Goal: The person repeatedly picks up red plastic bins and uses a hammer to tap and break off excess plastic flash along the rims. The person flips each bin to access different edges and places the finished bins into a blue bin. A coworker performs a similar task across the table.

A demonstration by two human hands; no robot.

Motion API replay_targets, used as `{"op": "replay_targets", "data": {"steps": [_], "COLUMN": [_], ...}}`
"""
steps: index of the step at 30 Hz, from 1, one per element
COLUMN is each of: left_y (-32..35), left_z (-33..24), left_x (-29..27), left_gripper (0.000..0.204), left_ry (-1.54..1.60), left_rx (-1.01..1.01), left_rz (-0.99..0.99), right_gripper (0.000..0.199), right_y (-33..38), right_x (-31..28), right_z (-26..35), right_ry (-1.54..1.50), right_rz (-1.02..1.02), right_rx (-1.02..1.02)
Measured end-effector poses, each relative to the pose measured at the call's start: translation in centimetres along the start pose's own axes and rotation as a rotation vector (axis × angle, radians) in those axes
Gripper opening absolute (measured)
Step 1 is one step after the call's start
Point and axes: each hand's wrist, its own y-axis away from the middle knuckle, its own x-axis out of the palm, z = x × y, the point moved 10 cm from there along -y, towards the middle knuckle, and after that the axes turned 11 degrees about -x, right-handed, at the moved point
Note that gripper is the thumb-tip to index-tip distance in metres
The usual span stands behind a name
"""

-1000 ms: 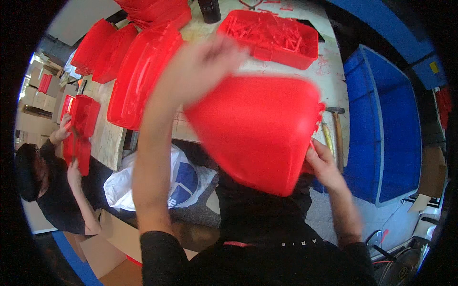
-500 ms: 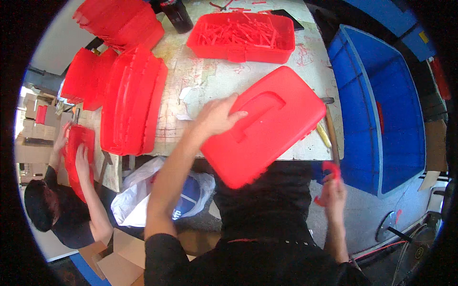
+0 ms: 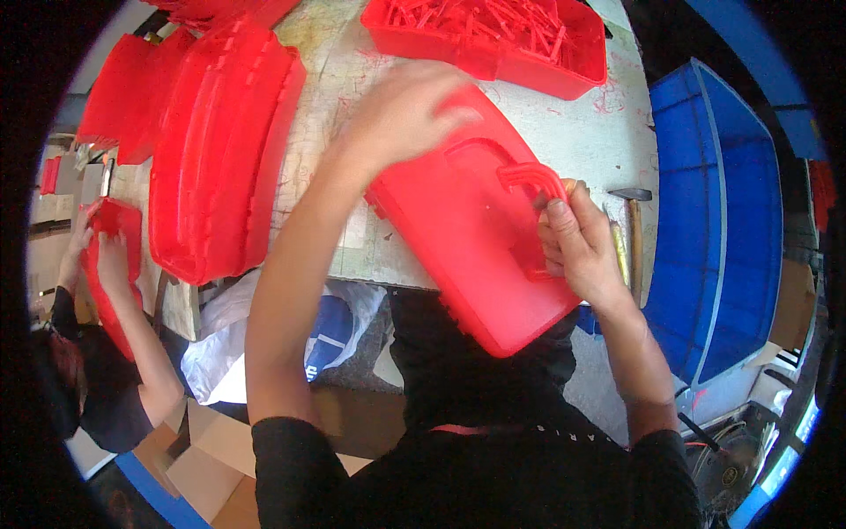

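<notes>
A red plastic box lid (image 3: pixel 493 256) lies aslant at the table's front edge, its near corner jutting over my lap. A recess is moulded into its top. My right hand (image 3: pixel 577 234) is closed round a curved red plastic handle (image 3: pixel 527 173), held over the lid's right side. Whether the handle touches the lid I cannot tell. Over the lid's far left part is my left hand (image 3: pixel 410 115), slightly blurred, with thumb and fingers apart and nothing seen in it.
An open red box (image 3: pixel 493 66) of loose red strips stands at the back. Stacked red shells (image 3: pixel 220 159) are on the left. A hammer (image 3: pixel 634 212) lies right, by a blue bin (image 3: pixel 687 212). At far left a person (image 3: pixel 115 353) handles a red piece (image 3: pixel 115 273).
My right hand has brought the handle up from beside the table to the lid. The lid has turned. My left hand has shifted to its far part.
</notes>
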Motion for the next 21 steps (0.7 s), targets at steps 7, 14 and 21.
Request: {"op": "replay_targets", "data": {"steps": [7,14,21], "left_y": [1.8,1.9,2.1], "left_z": [6.3,4.1,4.2], "left_x": [3.7,4.1,4.1], "left_gripper": [0.066,0.067,0.066], "left_ry": [0.000,0.031,0.055], "left_rx": [-0.408,-0.406,-0.416], "left_rz": [0.321,0.265,0.183], "right_gripper": [0.019,0.022,0.018], "right_y": [-3.5,-2.1,-0.1], "right_x": [2.2,5.8,1.6], "right_z": [2.1,1.7,-1.7], "right_ry": [0.708,0.625,0.383], "right_rz": [0.108,0.167,-0.139], "right_rx": [-0.210,-0.234,0.349]}}
